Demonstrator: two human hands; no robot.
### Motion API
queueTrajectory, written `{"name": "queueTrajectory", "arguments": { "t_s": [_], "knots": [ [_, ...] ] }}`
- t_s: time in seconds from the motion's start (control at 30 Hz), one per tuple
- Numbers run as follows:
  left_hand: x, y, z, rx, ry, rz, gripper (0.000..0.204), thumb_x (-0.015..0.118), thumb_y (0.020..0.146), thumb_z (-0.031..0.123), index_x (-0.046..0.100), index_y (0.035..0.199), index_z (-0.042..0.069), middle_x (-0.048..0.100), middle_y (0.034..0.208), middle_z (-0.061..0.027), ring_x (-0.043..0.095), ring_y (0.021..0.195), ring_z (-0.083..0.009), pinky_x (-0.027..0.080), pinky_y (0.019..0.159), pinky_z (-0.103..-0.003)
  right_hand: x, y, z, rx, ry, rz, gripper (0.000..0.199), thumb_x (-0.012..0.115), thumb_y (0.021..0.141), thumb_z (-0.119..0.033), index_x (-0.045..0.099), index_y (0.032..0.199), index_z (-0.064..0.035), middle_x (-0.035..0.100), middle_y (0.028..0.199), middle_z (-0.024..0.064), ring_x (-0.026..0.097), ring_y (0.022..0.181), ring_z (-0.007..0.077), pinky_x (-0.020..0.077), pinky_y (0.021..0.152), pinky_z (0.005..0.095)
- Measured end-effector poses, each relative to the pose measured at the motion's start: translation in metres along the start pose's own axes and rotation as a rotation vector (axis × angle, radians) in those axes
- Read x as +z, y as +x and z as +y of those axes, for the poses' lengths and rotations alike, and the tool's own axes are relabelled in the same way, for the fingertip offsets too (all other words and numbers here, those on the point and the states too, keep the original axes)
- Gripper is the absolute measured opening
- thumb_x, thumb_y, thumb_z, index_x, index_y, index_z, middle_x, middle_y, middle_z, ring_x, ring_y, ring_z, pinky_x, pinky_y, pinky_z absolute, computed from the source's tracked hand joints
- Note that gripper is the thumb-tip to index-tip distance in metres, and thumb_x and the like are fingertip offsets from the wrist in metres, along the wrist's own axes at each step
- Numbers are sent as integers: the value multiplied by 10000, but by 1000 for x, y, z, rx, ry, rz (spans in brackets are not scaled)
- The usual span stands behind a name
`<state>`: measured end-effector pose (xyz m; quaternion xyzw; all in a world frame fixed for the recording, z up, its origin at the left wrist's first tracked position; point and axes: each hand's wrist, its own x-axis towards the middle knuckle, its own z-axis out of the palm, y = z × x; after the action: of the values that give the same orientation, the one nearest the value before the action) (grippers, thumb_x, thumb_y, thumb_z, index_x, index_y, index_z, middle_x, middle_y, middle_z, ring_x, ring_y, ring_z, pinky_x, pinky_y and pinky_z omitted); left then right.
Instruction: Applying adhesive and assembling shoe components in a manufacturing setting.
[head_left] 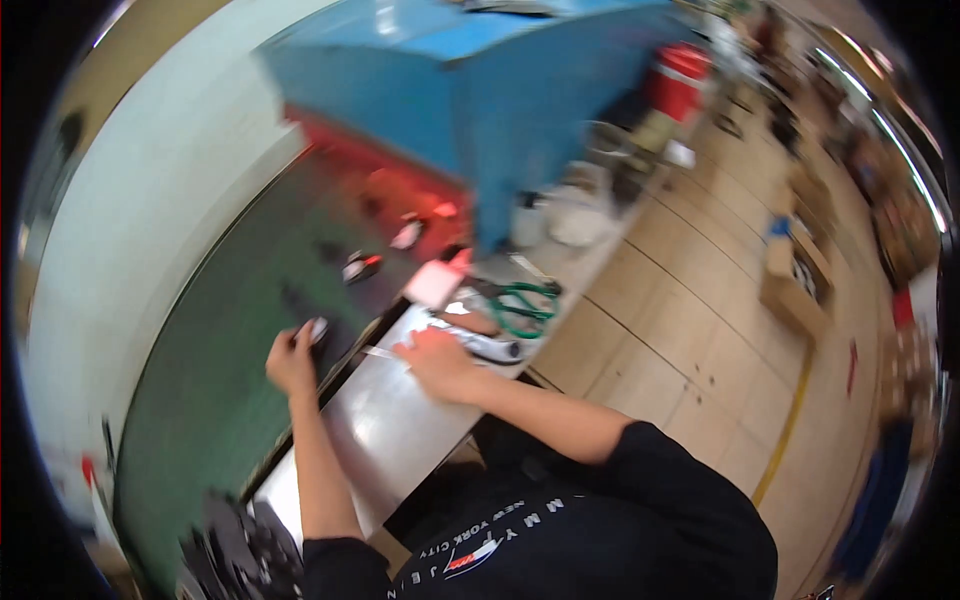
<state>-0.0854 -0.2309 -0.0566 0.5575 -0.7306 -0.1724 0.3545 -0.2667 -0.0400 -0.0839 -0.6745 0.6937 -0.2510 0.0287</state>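
Observation:
Over the dark green belt (pixel 190 400), my left hand (pixel 290 366) is closed in a pinch on a small white-and-dark piece (pixel 319 328). My right hand (pixel 440 366) is closed over the shiny metal ledge (pixel 375 430). From its fingertips a thin pale stick (pixel 377 351) points toward the belt; its other end is hidden. Just beyond that hand lies a grey-white tube-like thing (pixel 490 347) with a dark end. Green-handled scissors (pixel 524 310) are beside it. Farther up the belt sit another small dark-and-white piece (pixel 358 266) and a pinkish-lit piece (pixel 407 234).
A blue machine housing (pixel 400 100), glowing red underneath, spans the belt's far end. A pale pad (pixel 434 285) rests at the ledge's far end. Dark flat pieces (pixel 245 550) are piled at lower left. Beyond stand a red bucket (pixel 680 80) and, rightward, a cardboard box (pixel 797 280).

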Motion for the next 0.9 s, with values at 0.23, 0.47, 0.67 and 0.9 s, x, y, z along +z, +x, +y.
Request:
{"name": "queueTrajectory", "arguments": {
  "t_s": [0.23,0.47,0.67,0.9],
  "knots": [
    [34,-21,-6,152,90,56,455,631,879,433,671,1098,36,665,1047,-165,618,995,-336,472,843,-420,-26,-4,-8,72,-26,-161,304,620,774,-94,575,1074,-118,548,1011,125,548,989,289,416,779,417],
    [39,-3,-64,168,47,5,406,608,900,328,637,1185,40,669,1096,-176,634,993,-353,480,855,-424,-14,1,-19,74,-91,-127,314,639,741,-118,605,1052,-134,555,999,102,554,963,263,405,771,402],
    [42,7,-35,-2,48,-46,336,714,831,218,677,1113,40,711,1026,-123,680,911,-267,505,800,-373,-8,0,-14,61,-81,-46,311,628,754,-126,613,1065,-129,544,991,113,540,969,264,386,768,396],
    [44,28,-59,-78,-481,-187,245,717,752,-46,667,988,-8,661,865,-43,603,756,-127,486,727,-237,-14,2,-20,56,-49,-99,317,628,756,-112,597,1070,-127,535,1006,121,539,970,272,386,764,402]
  ]
}}
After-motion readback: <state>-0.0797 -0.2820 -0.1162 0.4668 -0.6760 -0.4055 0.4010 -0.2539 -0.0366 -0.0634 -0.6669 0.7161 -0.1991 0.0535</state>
